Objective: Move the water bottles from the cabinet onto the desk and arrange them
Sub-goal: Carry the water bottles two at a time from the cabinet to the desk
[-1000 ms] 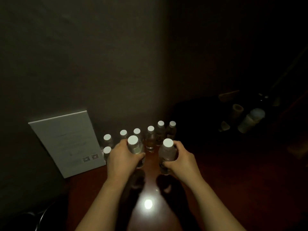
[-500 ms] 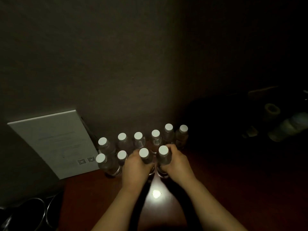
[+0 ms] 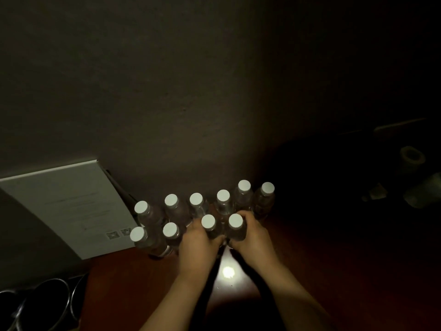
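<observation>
The left hand [image 3: 198, 242] is wrapped around the body of one bottle [image 3: 210, 228], and the right hand [image 3: 253, 237] is wrapped around the body of another bottle [image 3: 236, 226] just beside it; both sets of fingers curl round the plastic below the white caps. Both bottles stand upright, long axis vertical, on the dark reddish desk [image 3: 310, 271], directly ahead of each palm, so each hand is already on the bottle nearest to it. They sit in the front row, to the right of two other front bottles [image 3: 155, 240], and just in front of a back row of six bottles [image 3: 223, 201] lined along the wall [image 3: 167, 91]. The relation that matters is the gap ahead: the two gripped bottles appear very close to the back row, perhaps touching it, though the dim light does not let me tell. I judge the step in hand to be setting this pair into line with the front row, with little left but to nudge them level and let go by drawing the hands straight back toward the body. A sideways release could knock the close neighbours. A white card [image 3: 66, 206] leans against the wall to the left, and metal cups [image 3: 55, 299] show at the lower left corner.
</observation>
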{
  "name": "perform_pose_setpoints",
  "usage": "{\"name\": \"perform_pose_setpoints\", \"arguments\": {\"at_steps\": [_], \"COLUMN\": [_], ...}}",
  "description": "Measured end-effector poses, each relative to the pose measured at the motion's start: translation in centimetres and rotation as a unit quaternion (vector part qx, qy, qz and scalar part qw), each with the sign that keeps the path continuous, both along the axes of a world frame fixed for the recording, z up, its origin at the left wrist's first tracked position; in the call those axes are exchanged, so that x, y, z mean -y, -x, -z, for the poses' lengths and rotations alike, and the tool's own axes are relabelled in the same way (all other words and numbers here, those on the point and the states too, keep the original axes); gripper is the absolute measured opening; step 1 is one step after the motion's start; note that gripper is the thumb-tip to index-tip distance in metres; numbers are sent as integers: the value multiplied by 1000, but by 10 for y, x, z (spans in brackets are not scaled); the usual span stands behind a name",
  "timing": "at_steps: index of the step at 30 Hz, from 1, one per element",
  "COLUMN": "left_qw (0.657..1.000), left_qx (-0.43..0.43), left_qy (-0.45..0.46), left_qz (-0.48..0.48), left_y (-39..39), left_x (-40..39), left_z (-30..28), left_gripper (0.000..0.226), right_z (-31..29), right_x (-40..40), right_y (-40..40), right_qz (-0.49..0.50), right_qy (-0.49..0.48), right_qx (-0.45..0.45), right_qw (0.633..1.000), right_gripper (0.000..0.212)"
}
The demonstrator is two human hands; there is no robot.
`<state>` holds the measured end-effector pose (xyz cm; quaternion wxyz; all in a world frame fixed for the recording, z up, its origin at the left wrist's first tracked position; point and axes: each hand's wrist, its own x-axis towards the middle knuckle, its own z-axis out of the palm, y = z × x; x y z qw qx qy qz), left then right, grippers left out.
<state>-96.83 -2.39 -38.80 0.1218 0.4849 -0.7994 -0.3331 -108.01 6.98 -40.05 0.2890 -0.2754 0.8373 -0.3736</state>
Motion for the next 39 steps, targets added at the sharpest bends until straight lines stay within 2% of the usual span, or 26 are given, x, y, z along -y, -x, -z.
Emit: {"name": "perform_pose_setpoints", "arguments": {"at_steps": [6,8,15,21,26,30,39], "left_qw": [1000,1000,999,991,982,975,960], "left_qx": [-10,-16,-20,65,110,142,181], "left_qy": [-6,-6,26,106,145,170,190], "left_qz": [14,13,20,51,44,25,-97], "left_y": [0,-5,-46,-105,-176,-247,-462], "left_x": [-2,-2,1,-2,-3,-5,-47], "left_z": [-7,-11,-43,-85,-114,-140,-192], "left_gripper": [41,45,51,53,58,64,70], "right_z": [-9,-17,-55,-100,-136,-160,-213], "right_x": [-8,-12,-35,-34,-18,-10,-2], "right_y": [-1,0,-21,-62,-117,-182,-381], "right_qz": [5,6,1,-30,-90,-178,-368], "right_qy": [2,2,-36,-71,-57,-50,8], "right_qx": [-8,-15,-99,-198,-242,-267,-292], "right_qw": [1000,1000,994,977,964,946,883], "right_gripper": [78,83,83,75,65,64,68]}}
